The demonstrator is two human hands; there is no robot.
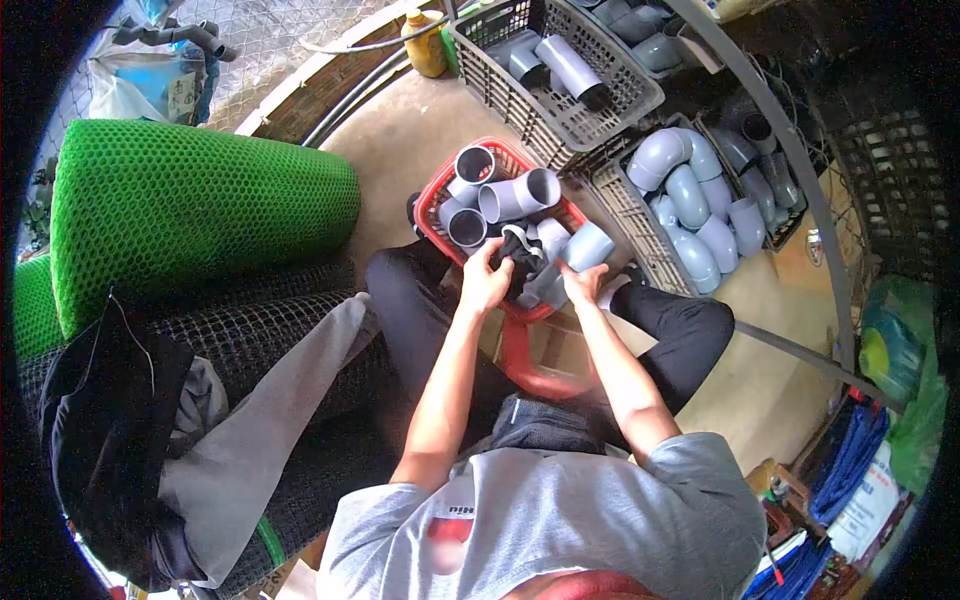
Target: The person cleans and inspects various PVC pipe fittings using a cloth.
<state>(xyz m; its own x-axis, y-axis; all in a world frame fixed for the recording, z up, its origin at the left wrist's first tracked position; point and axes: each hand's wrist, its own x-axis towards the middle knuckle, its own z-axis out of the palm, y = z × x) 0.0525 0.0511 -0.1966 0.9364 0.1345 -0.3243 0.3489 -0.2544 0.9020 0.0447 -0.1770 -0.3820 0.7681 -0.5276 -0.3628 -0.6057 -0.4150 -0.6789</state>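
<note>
A red plastic basket (428, 205) sits between my legs, filled with grey pipe fittings such as a tee-shaped one (512, 202). My left hand (486, 279) pinches a black cloth (522, 256) with pale edges at the basket's near side. Closed around the lower end of a light blue-grey pipe fitting (588, 245) is my right hand (584, 284), at the basket's right rim. The cloth and this fitting are close together, over other fittings partly hidden beneath them.
Black crates (600, 140) with grey fittings stand ahead, and another crate (640, 235) of curved fittings is at the right. Rolls of green mesh (200, 220) and black mesh (290, 320) lie left, a jacket (120, 440) over them. A metal bar (800, 150) arcs along the right.
</note>
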